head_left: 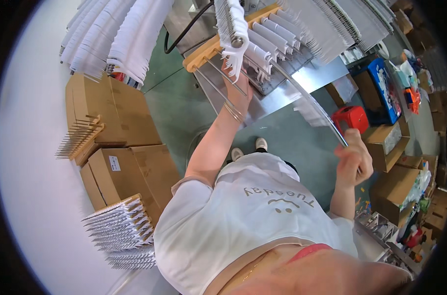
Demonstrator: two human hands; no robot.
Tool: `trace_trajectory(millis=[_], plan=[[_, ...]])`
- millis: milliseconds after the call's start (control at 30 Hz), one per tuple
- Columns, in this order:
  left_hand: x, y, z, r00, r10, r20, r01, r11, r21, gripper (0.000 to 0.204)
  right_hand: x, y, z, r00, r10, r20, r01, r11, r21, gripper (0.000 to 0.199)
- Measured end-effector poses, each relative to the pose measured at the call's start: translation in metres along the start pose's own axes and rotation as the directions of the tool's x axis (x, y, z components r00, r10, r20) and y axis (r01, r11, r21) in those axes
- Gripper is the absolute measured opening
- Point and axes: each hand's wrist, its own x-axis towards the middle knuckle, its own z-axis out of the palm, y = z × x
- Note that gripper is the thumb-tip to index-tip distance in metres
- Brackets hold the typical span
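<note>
Two hands up: left hand (238,91) fingers spread, touching white plastic pieces (233,29); right hand (353,160) fisted around metal rod (312,105).

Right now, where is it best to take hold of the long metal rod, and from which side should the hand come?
Probably the rod's bare lower end, where the right hand already grips it, coming from below. Its upper part runs up into the rows of white pieces on the wooden rack, where the left hand works, so only the lower stretch is free.

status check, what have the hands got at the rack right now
Left hand up at the wooden pin rack, touching white pieces. Right hand gripping a long metal rod. Nothing between them.
</note>
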Motion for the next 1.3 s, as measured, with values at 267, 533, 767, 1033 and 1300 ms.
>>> trace_trajectory(millis=[267, 533, 767, 1033, 1300], plan=[[-0.075, 0.012, 0.026, 0.982, 0.000, 0.191, -0.081, 0.906, 0.416, 0.014, 0.002, 0.018, -0.005, 1.000, -0.010, 0.010, 0.009, 0.996, 0.089, 0.039], [-0.101, -0.003, 0.052, 0.862, 0.040, 0.506, -0.319, 0.818, 0.479, 0.015, -0.012, 0.001, -0.036, 0.998, 0.026, -0.059, -0.023, 0.999, 0.048, 0.045], [-0.046, -0.003, 0.047, 0.985, 0.161, 0.058, -0.168, 0.852, 0.495, 0.025, 0.024, 0.026, 0.000, 0.997, 0.057, 0.050, -0.052, 0.994, -0.091, 0.028], [-0.012, 0.030, 0.068, 0.994, -0.102, -0.037, 0.101, 0.994, -0.042, 0.023, 0.028, 0.037, 0.020, 0.993, 0.097, 0.063, -0.096, 0.995, -0.016, 0.029], [-0.038, 0.003, 0.045, 0.982, 0.052, 0.181, -0.097, 0.963, 0.250, 0.011, -0.008, 0.030, -0.024, 0.983, 0.089, -0.163, -0.068, 0.989, 0.132, 0.041]])
